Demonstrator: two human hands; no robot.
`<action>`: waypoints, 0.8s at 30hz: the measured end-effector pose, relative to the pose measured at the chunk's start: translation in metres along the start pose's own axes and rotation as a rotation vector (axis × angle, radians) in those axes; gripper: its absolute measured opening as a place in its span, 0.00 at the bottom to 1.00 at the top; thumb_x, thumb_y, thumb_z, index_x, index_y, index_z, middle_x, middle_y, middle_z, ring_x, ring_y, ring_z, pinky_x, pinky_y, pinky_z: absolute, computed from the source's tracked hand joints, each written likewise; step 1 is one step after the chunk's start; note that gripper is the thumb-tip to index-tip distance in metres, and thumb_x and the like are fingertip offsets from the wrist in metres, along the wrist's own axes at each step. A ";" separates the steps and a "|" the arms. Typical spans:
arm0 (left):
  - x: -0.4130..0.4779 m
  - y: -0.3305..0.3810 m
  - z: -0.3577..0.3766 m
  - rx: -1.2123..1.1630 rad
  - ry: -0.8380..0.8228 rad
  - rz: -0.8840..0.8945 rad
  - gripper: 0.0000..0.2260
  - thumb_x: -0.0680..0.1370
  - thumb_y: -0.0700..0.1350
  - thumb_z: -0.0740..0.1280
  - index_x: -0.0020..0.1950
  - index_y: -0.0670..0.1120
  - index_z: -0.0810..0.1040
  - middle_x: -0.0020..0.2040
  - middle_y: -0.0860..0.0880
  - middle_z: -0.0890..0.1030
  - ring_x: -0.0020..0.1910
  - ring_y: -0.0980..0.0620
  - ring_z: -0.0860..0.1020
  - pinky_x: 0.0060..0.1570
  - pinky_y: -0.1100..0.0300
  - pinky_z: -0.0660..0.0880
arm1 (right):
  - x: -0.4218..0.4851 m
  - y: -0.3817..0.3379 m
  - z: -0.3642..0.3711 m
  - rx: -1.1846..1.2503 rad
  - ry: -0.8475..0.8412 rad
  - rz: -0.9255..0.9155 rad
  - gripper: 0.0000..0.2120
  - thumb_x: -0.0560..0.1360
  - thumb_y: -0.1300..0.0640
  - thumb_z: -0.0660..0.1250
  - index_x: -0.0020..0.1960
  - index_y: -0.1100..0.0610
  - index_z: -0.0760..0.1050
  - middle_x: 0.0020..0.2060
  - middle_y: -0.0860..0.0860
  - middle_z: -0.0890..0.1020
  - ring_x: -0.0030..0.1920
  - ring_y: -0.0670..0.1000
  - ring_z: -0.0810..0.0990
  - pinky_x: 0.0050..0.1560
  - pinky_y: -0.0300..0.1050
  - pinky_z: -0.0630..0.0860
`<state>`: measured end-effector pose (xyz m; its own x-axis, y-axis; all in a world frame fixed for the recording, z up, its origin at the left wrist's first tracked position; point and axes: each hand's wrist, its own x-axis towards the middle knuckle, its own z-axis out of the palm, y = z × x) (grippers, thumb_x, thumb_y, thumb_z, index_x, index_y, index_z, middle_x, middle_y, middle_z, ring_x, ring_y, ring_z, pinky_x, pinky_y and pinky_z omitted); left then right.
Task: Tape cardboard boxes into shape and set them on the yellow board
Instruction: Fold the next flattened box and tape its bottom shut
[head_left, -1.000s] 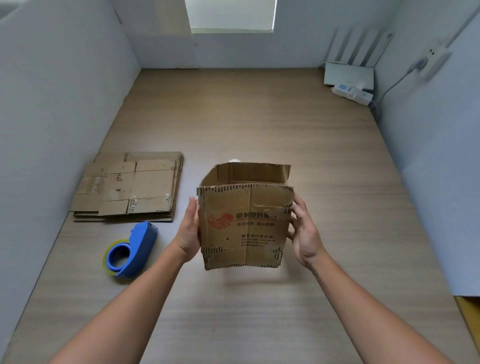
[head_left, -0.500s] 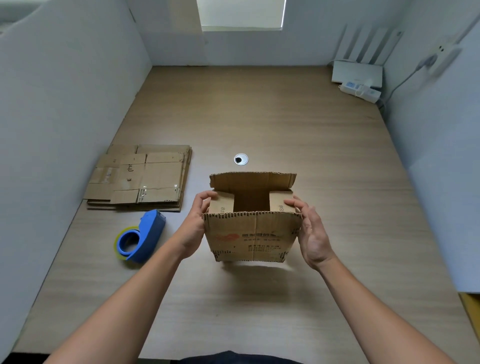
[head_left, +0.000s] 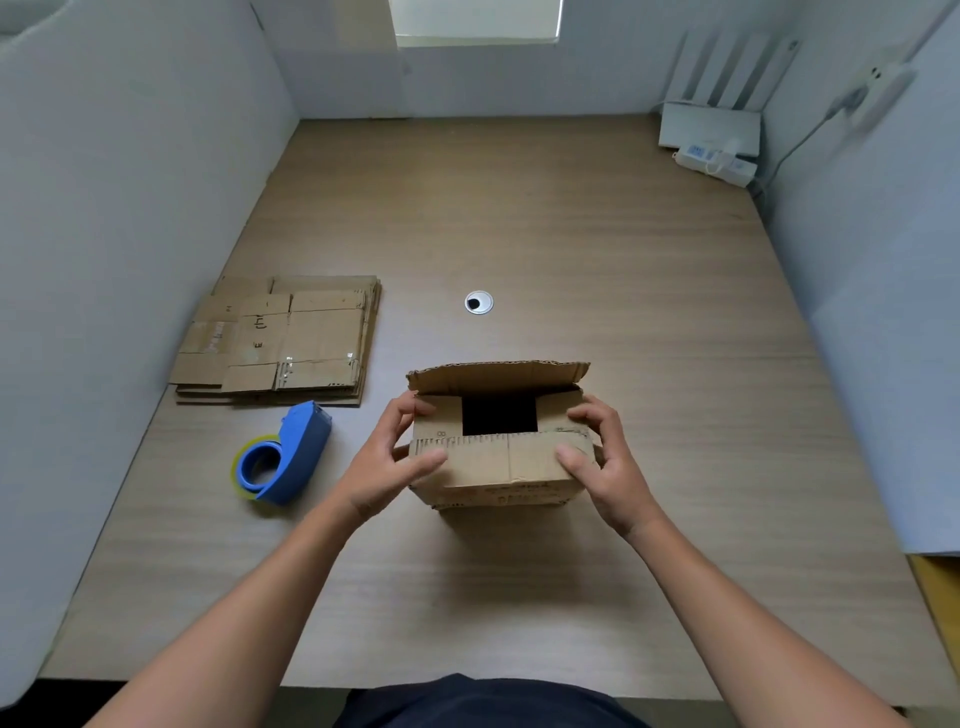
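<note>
Small brown corrugated cardboard box (head_left: 498, 467) sits at centre of the pale wood-grain desk (head_left: 519, 208), just ahead of the person. A second ago it was held up with its printed face toward the camera. The two short side flaps then went in, and now the near long flap is bent down over them. The far long flap stands up at 12 o'clock, and a dark square gap shows between the flaps. Left hand (head_left: 387, 467) grips the box's 9 o'clock end, thumb flat on the near flap and fingers curled over the tucked side flap. Right hand (head_left: 602, 467) mirrors this at 3 o'clock. Judgement: the top is half closed, with the far flap left to fold before taping. Blue handheld tape dispenser with yellowish roll (head_left: 291, 457) lies at 9 o'clock, untouched. Stack of flattened brown cardboard (head_left: 291, 343) lies at 10 o'clock. A sliver of yellow board (head_left: 940, 592) shows at 4 o'clock, well apart from the box.
</note>
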<state>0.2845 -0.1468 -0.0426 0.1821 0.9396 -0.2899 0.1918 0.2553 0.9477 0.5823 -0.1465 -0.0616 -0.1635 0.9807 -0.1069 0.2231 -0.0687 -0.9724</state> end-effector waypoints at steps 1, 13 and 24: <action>-0.001 0.001 0.004 -0.006 0.044 -0.009 0.27 0.71 0.58 0.74 0.66 0.56 0.69 0.70 0.56 0.72 0.63 0.60 0.77 0.54 0.60 0.80 | 0.000 0.000 0.002 0.042 0.011 0.007 0.25 0.70 0.41 0.69 0.64 0.38 0.66 0.70 0.31 0.66 0.72 0.38 0.66 0.72 0.48 0.68; 0.008 -0.002 0.007 -0.102 0.090 0.062 0.20 0.73 0.50 0.71 0.63 0.62 0.73 0.70 0.56 0.73 0.71 0.51 0.72 0.66 0.51 0.73 | 0.010 -0.006 -0.003 0.005 -0.009 0.024 0.35 0.71 0.46 0.71 0.72 0.30 0.59 0.71 0.44 0.64 0.72 0.44 0.65 0.69 0.51 0.71; 0.013 -0.007 0.034 -0.332 0.256 -0.078 0.20 0.81 0.44 0.69 0.67 0.62 0.66 0.68 0.50 0.73 0.63 0.54 0.77 0.59 0.58 0.76 | 0.008 0.001 0.011 0.082 0.107 0.034 0.09 0.82 0.55 0.62 0.60 0.46 0.76 0.68 0.48 0.67 0.71 0.31 0.62 0.69 0.30 0.61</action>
<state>0.3183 -0.1440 -0.0573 -0.0737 0.9301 -0.3599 -0.1330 0.3485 0.9278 0.5708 -0.1406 -0.0655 -0.0529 0.9911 -0.1220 0.1471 -0.1131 -0.9826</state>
